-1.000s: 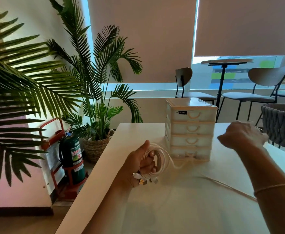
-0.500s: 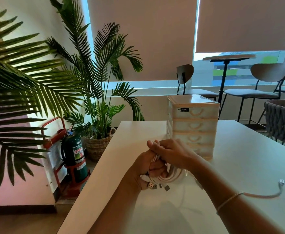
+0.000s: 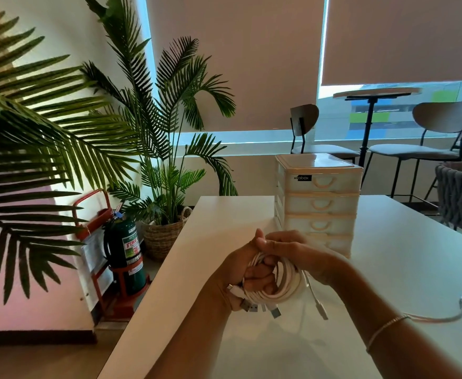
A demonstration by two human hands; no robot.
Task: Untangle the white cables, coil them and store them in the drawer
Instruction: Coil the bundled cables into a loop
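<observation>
Here both hands, left hand (image 3: 247, 272) and right hand (image 3: 297, 254), grip the coiled white cables (image 3: 283, 285) above the surface (image 3: 388, 269); behind stands the drawer unit (image 3: 318, 203), labelled "abox".

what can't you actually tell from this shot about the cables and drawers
- Head view: how many white cables form the coil; the left hand and right hand cover much of it.
- Whether any tangles remain inside the coil; the fingers hide it.
- Where the loose cable end joins; the right forearm crosses it.
- The bottom drawer of the drawer unit; the hands partly block it.
- Drawer contents; the fronts are closed.
</observation>
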